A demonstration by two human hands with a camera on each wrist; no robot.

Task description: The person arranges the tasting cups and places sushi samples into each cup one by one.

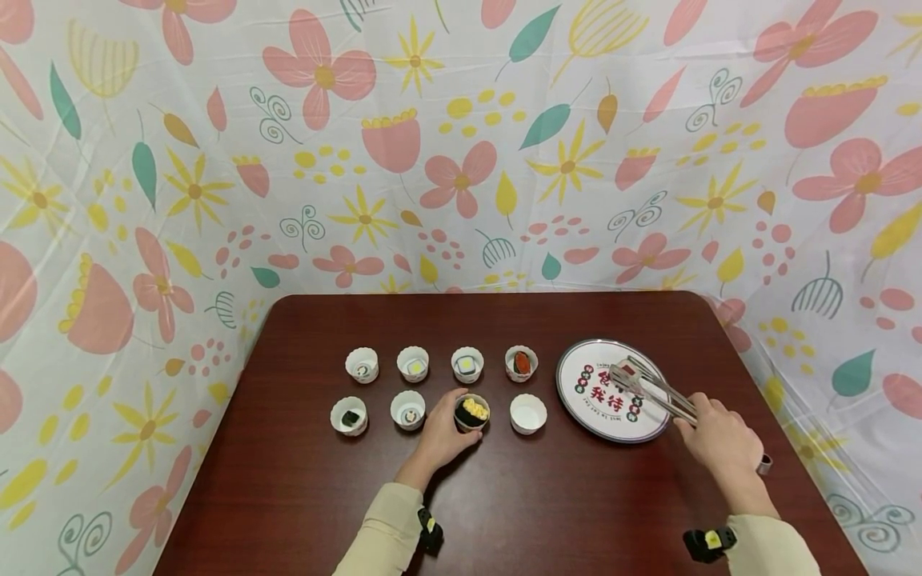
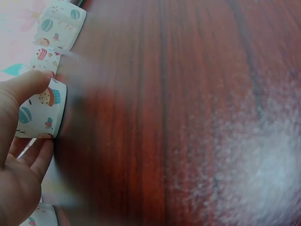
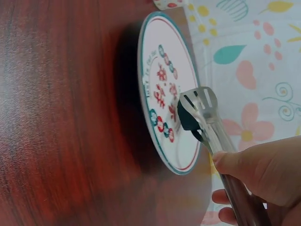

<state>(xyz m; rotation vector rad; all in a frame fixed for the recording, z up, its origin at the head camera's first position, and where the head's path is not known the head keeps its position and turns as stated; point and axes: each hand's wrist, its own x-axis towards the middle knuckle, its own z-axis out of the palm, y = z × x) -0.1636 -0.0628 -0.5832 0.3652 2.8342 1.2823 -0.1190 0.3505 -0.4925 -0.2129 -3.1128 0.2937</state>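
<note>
My left hand grips a small white paper cup with thumb and fingers around its sides. Inside that cup sits a dark-wrapped sushi piece with yellow topping. With my right hand I hold metal tongs over the round white plate. Between the tongs' slotted ends is a sushi piece, dark on the side seen in the right wrist view and partly covered by the tongs. Whether it touches the plate I cannot tell. A bare-bottomed white cup stands between the left hand and the plate.
Several more cups stand in two rows on the brown table. One has a red-topped piece, another a dark piece, others pale pieces such as the yellow-centred one. Floral cloth hangs behind the table.
</note>
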